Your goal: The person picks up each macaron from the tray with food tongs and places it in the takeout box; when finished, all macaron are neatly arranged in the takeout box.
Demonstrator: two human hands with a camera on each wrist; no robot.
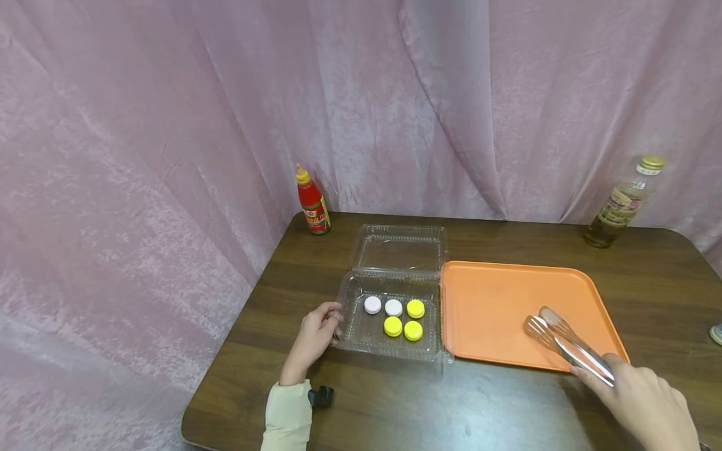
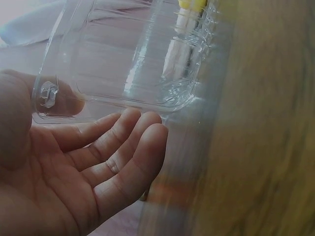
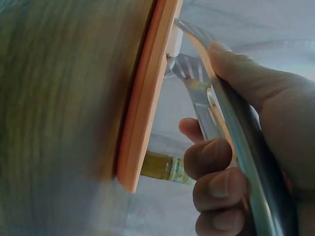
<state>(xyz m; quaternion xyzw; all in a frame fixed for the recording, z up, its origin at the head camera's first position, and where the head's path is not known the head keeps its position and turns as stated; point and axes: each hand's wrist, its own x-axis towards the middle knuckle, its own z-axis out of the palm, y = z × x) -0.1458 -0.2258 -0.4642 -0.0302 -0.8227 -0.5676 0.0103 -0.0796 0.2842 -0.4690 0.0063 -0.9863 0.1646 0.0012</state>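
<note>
At the left of the dark wood-grain surface [image 1: 242,376], the left hand [image 1: 316,332], its pale sleeve cut off below and a black device [image 1: 321,396] at the wrist, holds the rim of a clear plastic hinged box [image 1: 361,335] lightly between thumb and fingers; the thumb shows through the plastic in the left wrist view. Behind stands a red squeeze bottle with a yellow pointed cap [image 1: 313,203], its label's small lettering illegible. The box lies open, its transparent lid [image 1: 400,254] folded back, with two white round pieces [image 1: 372,305] and three bright yellow round pieces [image 1: 413,331] in the base. Just right is a flat orange rectangular tray [image 1: 491,307], the box's rim seeming to overlap its left edge. Over the tray, slotted metal tongs [image 1: 555,341] straddle another white round piece [image 1: 539,322], mostly hidden by their heads; whether they squeeze it is hard to tell. Farther back, a clear glass bottle of yellowish liquid with a gold cap [image 1: 623,203] carries a label too blurred to read. The right hand [image 1: 645,401] grips the tongs, its wrist cut off below, and at the far right edge a small object [image 1: 716,333] is mostly cropped away.
</note>
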